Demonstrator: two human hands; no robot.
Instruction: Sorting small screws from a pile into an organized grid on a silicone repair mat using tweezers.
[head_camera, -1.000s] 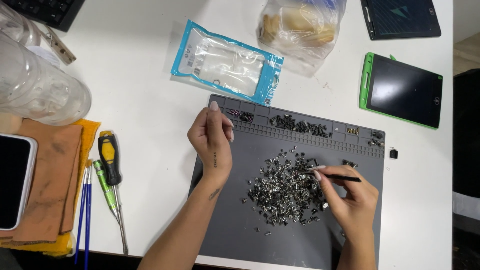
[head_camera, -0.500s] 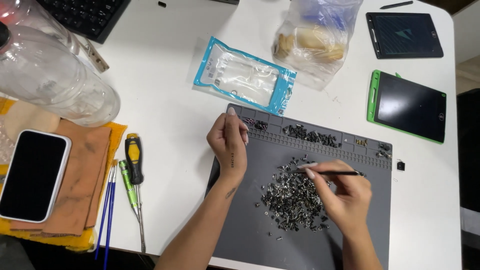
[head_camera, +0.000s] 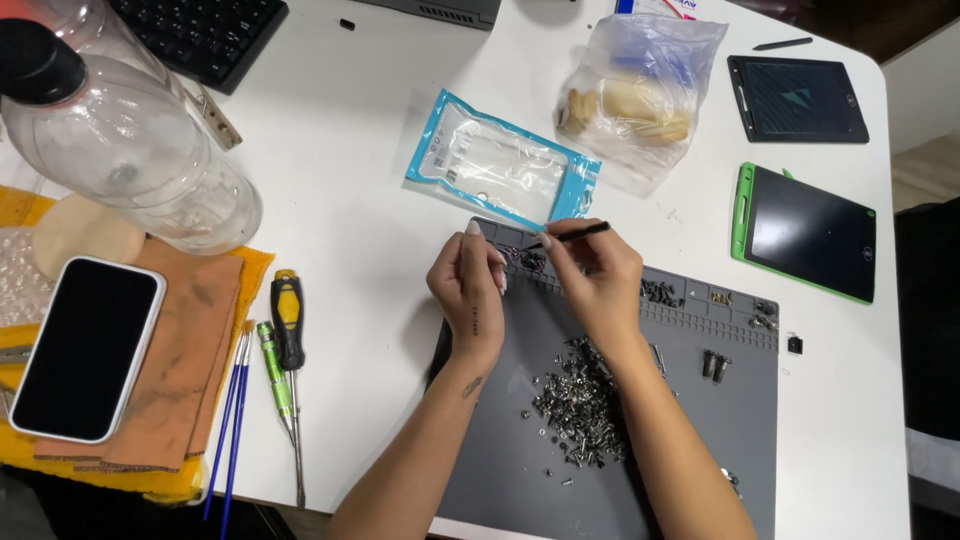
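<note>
Both hands meet at the far left corner of the grey work mat. The right hand pinches thin black tweezers, their tip lowered over a small tray compartment along the mat's far edge. The left hand is curled narrow beside it, fingertips just at the same compartment; whether they hold anything I cannot tell. A heap of small metal screws lies mid-mat, nearer the front edge.

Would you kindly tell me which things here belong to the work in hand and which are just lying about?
In use: grey mat, screw pile, black tweezers in right hand, left hand.

Lying about: screwdrivers, phone, bottle, two tablets, plastic bags.
</note>
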